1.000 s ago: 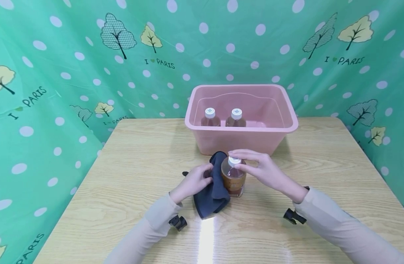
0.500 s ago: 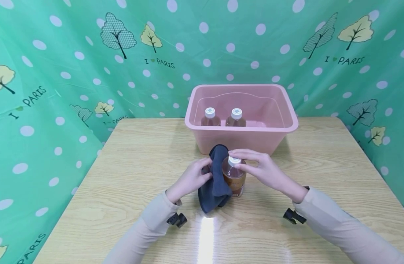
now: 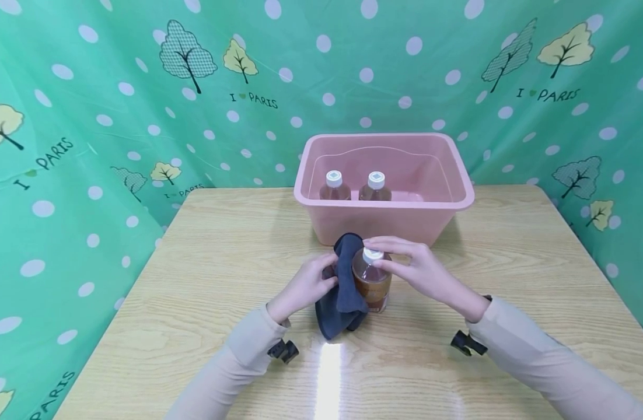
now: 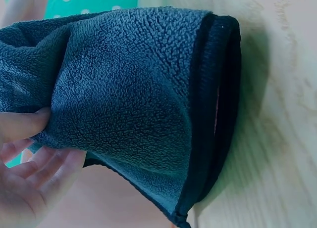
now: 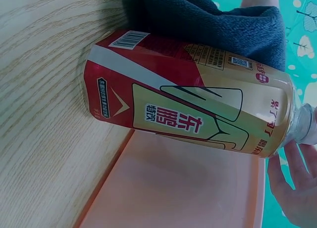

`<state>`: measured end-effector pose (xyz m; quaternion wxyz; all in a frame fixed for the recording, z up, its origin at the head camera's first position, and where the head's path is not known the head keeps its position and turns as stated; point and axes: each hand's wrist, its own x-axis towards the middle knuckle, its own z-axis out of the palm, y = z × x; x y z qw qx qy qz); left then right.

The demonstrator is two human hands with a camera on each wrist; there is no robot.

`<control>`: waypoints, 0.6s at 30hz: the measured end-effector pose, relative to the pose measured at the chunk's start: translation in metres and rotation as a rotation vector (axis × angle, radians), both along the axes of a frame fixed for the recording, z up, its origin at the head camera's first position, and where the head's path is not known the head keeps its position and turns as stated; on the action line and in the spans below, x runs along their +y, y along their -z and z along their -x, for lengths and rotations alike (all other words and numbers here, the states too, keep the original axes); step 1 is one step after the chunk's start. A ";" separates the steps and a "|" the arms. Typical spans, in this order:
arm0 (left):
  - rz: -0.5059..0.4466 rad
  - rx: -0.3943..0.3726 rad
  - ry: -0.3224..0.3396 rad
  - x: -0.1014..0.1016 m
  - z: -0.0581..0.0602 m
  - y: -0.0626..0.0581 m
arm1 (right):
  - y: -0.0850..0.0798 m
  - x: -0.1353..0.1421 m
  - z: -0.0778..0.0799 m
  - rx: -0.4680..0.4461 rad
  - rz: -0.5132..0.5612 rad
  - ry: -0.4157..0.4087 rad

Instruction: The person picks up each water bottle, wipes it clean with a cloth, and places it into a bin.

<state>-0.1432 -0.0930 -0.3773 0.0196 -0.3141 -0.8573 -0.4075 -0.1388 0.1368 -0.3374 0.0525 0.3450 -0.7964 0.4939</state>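
Note:
A dark blue-grey cloth (image 3: 346,286) with a black hem is pinched by my left hand (image 3: 307,284), the thumb on one face and the fingers behind. The cloth lies against the left side of a drink bottle (image 3: 373,286), hanging down to the table in folds. That bottle stands upright, with a red and gold label (image 5: 183,104) and a white cap (image 3: 373,255). From the right, my right hand (image 3: 418,268) grips the bottle at its cap and neck between thumb and fingers.
Just behind stands a pink plastic bin (image 3: 384,224) on the wooden table (image 3: 222,262). Inside it, on the left and in the middle, are two more white-capped bottles (image 3: 334,186). A green printed curtain (image 3: 279,70) hangs behind and along the sides.
My left hand has shifted slightly up and away from me with the cloth, whose lower corner has swung right, closer to the bottle. My right hand and the bottle stay in place.

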 end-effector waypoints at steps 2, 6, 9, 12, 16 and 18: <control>0.002 0.008 -0.002 0.000 0.000 0.003 | 0.000 0.000 0.000 -0.007 -0.004 0.003; -0.004 0.008 -0.002 0.001 0.000 0.008 | 0.000 -0.001 -0.001 -0.025 -0.009 0.002; 0.009 -0.003 -0.008 0.001 0.000 0.013 | 0.000 -0.001 0.000 -0.029 -0.010 -0.002; 0.030 -0.010 -0.013 0.001 0.001 0.018 | 0.000 -0.001 0.000 -0.033 -0.013 0.000; 0.059 -0.005 -0.018 0.001 0.002 0.025 | 0.000 -0.001 0.000 -0.038 -0.015 0.003; 0.072 -0.004 -0.015 0.001 0.003 0.029 | 0.000 -0.001 0.000 -0.037 -0.012 0.002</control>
